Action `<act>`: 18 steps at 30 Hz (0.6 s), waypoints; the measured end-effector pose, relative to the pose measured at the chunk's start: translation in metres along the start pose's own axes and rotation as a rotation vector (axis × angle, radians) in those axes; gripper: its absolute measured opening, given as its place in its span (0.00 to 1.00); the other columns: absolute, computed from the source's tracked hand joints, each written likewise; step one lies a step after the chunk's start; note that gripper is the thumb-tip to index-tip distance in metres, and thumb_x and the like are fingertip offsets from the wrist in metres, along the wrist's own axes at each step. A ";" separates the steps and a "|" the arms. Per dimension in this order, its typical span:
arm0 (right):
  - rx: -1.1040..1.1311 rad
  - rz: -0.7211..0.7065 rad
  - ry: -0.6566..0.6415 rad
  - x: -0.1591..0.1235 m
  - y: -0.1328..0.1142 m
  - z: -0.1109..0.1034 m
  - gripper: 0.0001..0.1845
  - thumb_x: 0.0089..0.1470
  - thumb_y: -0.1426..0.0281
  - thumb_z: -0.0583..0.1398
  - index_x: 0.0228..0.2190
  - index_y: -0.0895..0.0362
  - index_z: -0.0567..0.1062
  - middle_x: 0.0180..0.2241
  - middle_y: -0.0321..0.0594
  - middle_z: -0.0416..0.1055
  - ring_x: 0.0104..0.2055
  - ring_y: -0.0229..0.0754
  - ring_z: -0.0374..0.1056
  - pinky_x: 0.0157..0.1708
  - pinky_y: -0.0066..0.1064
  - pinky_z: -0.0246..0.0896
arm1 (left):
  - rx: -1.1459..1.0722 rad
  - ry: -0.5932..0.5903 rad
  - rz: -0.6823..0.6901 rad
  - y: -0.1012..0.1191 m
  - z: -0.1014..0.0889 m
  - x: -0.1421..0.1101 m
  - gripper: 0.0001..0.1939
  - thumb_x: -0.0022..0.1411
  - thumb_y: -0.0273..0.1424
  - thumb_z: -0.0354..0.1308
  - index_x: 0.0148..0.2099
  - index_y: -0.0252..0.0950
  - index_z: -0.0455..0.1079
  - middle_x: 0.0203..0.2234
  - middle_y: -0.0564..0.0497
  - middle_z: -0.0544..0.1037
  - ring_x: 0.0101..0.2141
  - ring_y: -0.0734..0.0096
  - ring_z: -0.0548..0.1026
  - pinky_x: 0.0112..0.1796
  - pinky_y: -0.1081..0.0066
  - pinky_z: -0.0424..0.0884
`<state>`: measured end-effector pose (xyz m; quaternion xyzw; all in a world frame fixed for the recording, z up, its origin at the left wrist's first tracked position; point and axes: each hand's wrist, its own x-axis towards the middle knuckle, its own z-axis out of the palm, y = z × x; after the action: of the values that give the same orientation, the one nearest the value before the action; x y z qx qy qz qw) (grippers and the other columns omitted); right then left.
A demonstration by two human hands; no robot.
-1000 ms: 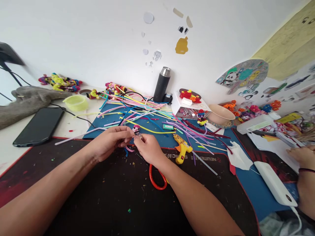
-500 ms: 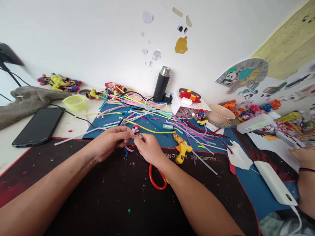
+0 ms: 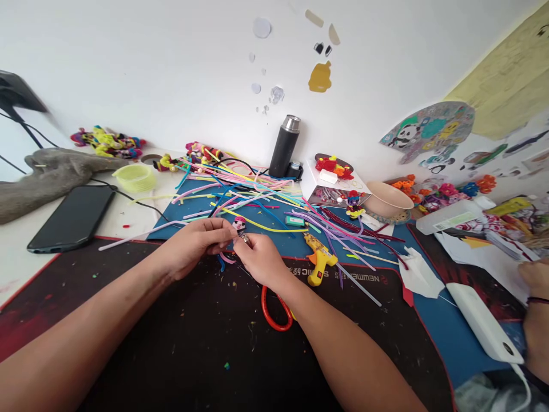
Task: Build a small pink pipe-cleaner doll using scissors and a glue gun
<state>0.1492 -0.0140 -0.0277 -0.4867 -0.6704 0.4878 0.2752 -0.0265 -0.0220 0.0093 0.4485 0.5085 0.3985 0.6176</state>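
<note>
A small doll-like figure (image 3: 239,224) with a pink top and a pale face shows between my hands, near the middle of the head view. My left hand (image 3: 205,243) is closed, its thumb and forefinger pinching the figure from the left. My right hand (image 3: 256,256) is also closed and meets it from the right, with a small shiny bit at its fingertips that I cannot make out. Below my right wrist, a red loop handle (image 3: 275,317), apparently of scissors, lies on the black mat (image 3: 193,349). Blue and pink pipe cleaner ends poke out under my hands.
Many coloured pipe cleaners (image 3: 257,197) spread behind my hands. A yellow glue gun (image 3: 318,260) lies right of them. Farther back stands a black thermos (image 3: 285,147). At left is a phone (image 3: 72,219); at far right, another person's arm (image 3: 537,320) beside a white device (image 3: 484,323).
The view has shifted slightly, so everything sits a little farther right. My left fingers have closed in somewhat around the figure; both hands otherwise stay in place.
</note>
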 end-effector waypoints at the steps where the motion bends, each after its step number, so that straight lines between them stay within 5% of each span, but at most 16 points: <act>1: -0.002 0.003 -0.003 0.000 0.000 0.000 0.23 0.64 0.56 0.57 0.21 0.52 0.60 0.18 0.30 0.58 0.23 0.36 0.53 0.25 0.31 0.42 | 0.005 0.000 0.002 0.001 0.000 0.000 0.17 0.44 0.44 0.75 0.26 0.37 0.77 0.20 0.54 0.69 0.23 0.73 0.60 0.26 0.72 0.57; 18: 0.057 0.010 -0.051 -0.002 0.001 -0.002 0.24 0.65 0.53 0.58 0.23 0.52 0.61 0.20 0.29 0.57 0.23 0.36 0.53 0.25 0.31 0.43 | -0.011 -0.007 0.041 -0.005 -0.004 0.003 0.16 0.47 0.43 0.74 0.26 0.36 0.76 0.20 0.54 0.69 0.23 0.74 0.61 0.26 0.72 0.57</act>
<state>0.1515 -0.0147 -0.0276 -0.4694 -0.6608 0.5202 0.2692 -0.0295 -0.0198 0.0029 0.4569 0.4947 0.4125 0.6135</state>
